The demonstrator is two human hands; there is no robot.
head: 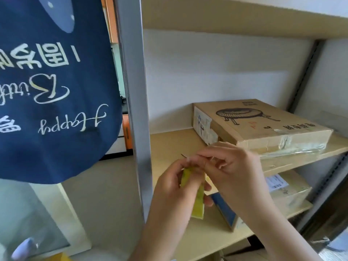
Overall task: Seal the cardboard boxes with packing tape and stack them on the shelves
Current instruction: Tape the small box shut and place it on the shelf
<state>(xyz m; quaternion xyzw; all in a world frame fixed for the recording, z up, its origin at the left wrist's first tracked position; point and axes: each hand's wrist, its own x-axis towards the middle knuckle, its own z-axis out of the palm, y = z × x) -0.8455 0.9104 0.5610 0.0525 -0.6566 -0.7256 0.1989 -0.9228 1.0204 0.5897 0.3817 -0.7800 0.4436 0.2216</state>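
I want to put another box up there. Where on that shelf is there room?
The middle shelf is bare between the grey post and the flat cardboard box. The box fills its right side. Both hands, left hand and right hand, holding a yellow strip, crowd the front edge.

Yellow-green strip [197, 202] partly covered by left hand [169, 187] and right hand [231, 170]; top end hidden between fingers, kind undetermined. Blue-sided box [226, 210] on lower shelf [207, 240] largely masked by right forearm. Navy banner [54, 87] cut off at left and top edges. Label [202, 127] on flat box [263, 125] too blurred to read.
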